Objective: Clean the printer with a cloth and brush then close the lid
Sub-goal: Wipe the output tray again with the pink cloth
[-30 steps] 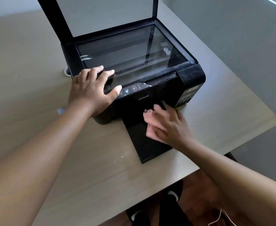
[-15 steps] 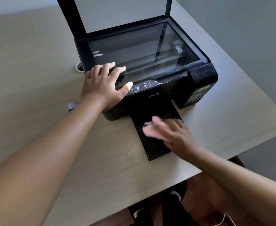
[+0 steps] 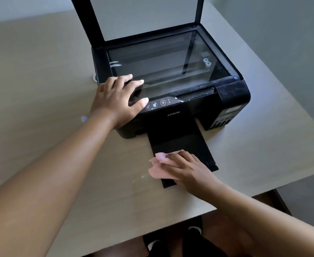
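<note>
Right hand [image 3: 187, 168] flat on one pink cloth [image 3: 157, 168], left hand [image 3: 116, 101] spread on one printer [image 3: 230, 101].

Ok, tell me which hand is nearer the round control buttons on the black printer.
Left. The left hand rests beside the round control buttons, thumb touching; the right hand presses a pink cloth on the output tray.

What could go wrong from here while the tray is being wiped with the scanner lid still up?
1. The right hand presses the pink cloth near the outer end of the extended output tray; hard pressure there might flex or unseat it.
2. The left hand rests beside the control buttons, with fingers on the scanner glass: an accidental press or smudges are possible.
3. The lid stands open, so jolting the printer could drop it.
</note>
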{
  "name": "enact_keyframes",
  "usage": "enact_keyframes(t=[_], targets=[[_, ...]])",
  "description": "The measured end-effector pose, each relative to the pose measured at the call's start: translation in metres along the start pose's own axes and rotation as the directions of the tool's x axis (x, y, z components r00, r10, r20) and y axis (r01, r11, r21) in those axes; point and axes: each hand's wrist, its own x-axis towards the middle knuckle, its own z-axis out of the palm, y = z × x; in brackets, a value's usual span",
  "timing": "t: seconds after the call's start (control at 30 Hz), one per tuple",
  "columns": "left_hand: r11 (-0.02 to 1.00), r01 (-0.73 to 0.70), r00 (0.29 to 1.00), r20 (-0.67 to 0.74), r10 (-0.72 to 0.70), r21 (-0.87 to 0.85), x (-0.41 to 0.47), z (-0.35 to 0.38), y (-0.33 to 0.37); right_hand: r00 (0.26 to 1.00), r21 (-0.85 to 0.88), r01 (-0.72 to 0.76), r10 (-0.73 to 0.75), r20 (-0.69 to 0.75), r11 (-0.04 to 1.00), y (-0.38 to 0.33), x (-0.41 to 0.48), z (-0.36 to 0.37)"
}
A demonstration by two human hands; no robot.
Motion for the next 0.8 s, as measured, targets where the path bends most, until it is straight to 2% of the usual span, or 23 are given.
enact_keyframes(t=[0.13, 0.2, 0.27, 0.33, 0.4, 0.47, 0.5, 0.67, 0.8], targets=[[0.999, 0.003, 1.000, 0.017, -0.003, 0.039, -0.003, -0.003, 0.005, 0.961, 0.037, -0.215, 0.218, -0.172, 0.976, 0.043, -0.003, -0.021], [0.998, 0.009, 1.000, 0.025, -0.010, 0.059, -0.005, -0.006, 0.009, 0.932, -0.005, -0.339, 0.335, -0.136, 0.941, 0.062, 0.015, -0.021], [0.997, 0.026, 0.999, 0.045, -0.029, 0.068, -0.007, -0.007, 0.012, 0.914, 0.036, -0.401, 0.402, -0.044, 0.915, 0.067, 0.036, -0.019], [0.996, 0.054, 0.996, 0.062, -0.059, 0.071, -0.009, -0.006, 0.017, 0.961, 0.107, -0.277, 0.278, 0.002, 0.955, 0.058, 0.046, -0.019], [0.993, 0.088, 0.994, 0.064, -0.093, 0.076, -0.013, -0.004, 0.024, 0.998, 0.100, -0.049, 0.046, 0.037, 0.994, 0.045, 0.038, -0.025], [0.991, 0.104, 0.992, 0.058, -0.109, 0.083, -0.019, -0.002, 0.030, 0.983, 0.101, 0.131, -0.142, 0.116, 0.986, 0.044, 0.014, -0.028], [0.990, 0.107, 0.992, 0.051, -0.112, 0.089, -0.023, -0.001, 0.032, 0.971, 0.119, 0.160, -0.178, 0.158, 0.980, 0.050, 0.000, -0.031], [0.982, 0.160, 0.986, 0.021, -0.163, 0.100, -0.042, -0.002, 0.043, 0.991, 0.179, 0.077, -0.094, 0.090, 0.981, 0.093, -0.022, -0.060], [0.972, 0.200, 0.980, -0.031, -0.197, 0.123, -0.073, 0.001, 0.052, 0.997, 0.287, 0.060, -0.071, 0.028, 0.956, 0.090, 0.001, -0.079]])
